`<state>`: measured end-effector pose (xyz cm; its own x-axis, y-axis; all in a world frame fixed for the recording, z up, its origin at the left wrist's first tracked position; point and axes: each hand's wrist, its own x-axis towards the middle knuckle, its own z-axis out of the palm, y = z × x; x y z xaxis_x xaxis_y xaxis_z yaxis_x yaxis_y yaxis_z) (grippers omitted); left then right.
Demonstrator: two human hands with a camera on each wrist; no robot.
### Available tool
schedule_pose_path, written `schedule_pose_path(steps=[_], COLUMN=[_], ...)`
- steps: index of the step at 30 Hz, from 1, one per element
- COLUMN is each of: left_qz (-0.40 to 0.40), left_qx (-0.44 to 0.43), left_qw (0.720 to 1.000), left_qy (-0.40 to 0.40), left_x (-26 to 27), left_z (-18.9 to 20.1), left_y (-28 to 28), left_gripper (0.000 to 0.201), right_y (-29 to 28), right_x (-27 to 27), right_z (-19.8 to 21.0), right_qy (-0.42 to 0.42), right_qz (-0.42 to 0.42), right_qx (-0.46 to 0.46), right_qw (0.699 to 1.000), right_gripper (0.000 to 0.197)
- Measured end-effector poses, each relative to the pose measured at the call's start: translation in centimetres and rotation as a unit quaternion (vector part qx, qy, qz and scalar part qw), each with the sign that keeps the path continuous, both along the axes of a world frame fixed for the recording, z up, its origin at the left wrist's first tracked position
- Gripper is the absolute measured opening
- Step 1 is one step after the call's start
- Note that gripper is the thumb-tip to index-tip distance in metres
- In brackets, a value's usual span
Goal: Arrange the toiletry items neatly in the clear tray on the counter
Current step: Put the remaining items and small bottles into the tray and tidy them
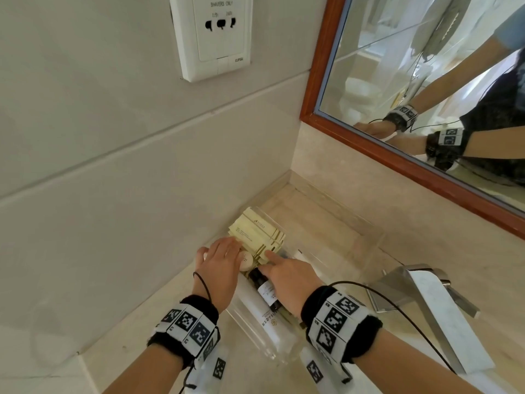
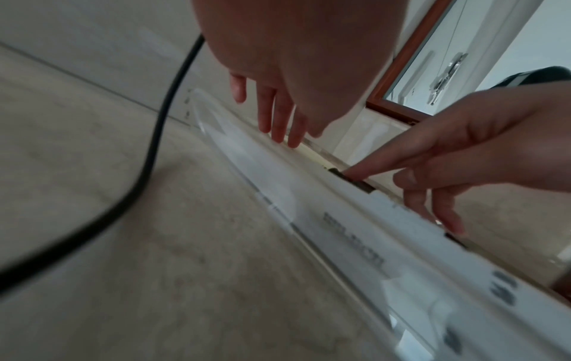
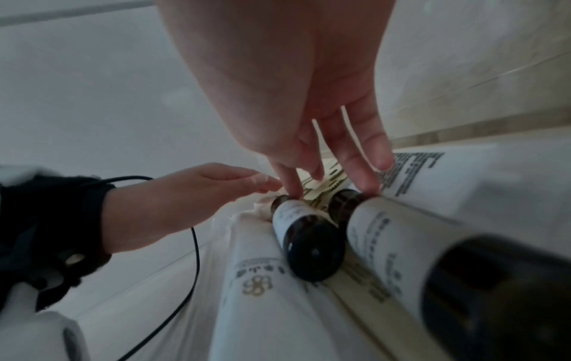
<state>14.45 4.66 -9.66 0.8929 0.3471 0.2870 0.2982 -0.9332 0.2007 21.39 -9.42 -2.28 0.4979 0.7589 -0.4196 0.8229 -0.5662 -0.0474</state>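
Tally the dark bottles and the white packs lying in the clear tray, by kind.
Dark bottles: 2
White packs: 2
Total: 4

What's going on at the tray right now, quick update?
Both hands open: left hand flat by the pale boxes, right hand fingertips on two dark bottles. Items lie inside the clear tray. Nothing blocking.

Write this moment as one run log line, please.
left hand: open, on yellow packets | right hand: open, fingertips on dark bottles | clear tray
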Motion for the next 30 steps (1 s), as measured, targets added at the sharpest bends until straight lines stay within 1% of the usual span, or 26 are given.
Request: schedule_pose_path(steps=[3, 7, 9, 11, 14, 17, 19, 24, 30], left_qz=[-0.009, -0.028, -0.027, -0.011, -0.005, -0.008, -0.006, 0.007, -0.011], left_qx=[-0.004, -0.002, -0.003, 0.008, 0.014, 0.021, 0.023, 0.024, 0.020], left_qw=[1.000, 0.998, 0.997, 0.998, 0.999, 0.999, 0.998, 0.998, 0.998], left_qy=[0.004, 0.062, 0.072, 0.057, 0.034, 0.041, 0.051, 0.053, 0.057], left_x=[0.3, 0.9, 1.0, 0.8, 0.3, 0.5, 1.0, 1.2, 0.8], left_z=[0.1, 0.1, 0.1, 0.1, -0.2, -0.4, -0.1, 0.5, 0.0], left_y=[0.4, 0.6, 0.6, 0.6, 0.7, 0.9, 0.9, 0.6, 0.7], left_gripper=[0.047, 0.044, 0.044, 0.041, 0.039, 0.040, 0.042, 0.041, 0.040], right_y=[0.9, 1.1, 1.1, 1.0, 0.9, 0.9, 1.0, 1.7, 2.3], right_x=[0.1, 0.2, 0.2, 0.2, 0.0, 0.2, 0.6, 1.4, 1.4], right_z=[-0.3, -0.6, -0.7, -0.9, -1.3, -1.2, -1.0, -0.9, -0.3], right_qy=[-0.026, -0.043, -0.046, -0.049, -0.039, -0.034, -0.029, 0.005, 0.041], right_qz=[0.020, 0.016, 0.010, 0.004, 0.003, 0.002, -0.013, -0.040, -0.051], right_qx=[-0.025, -0.031, -0.026, -0.020, -0.021, -0.006, 0.005, 0.003, 0.001], right_qw=[0.999, 0.998, 0.999, 0.999, 0.999, 0.999, 0.999, 0.999, 0.998], right_gripper=[0.047, 0.043, 0.046, 0.050, 0.056, 0.063, 0.066, 0.065, 0.056])
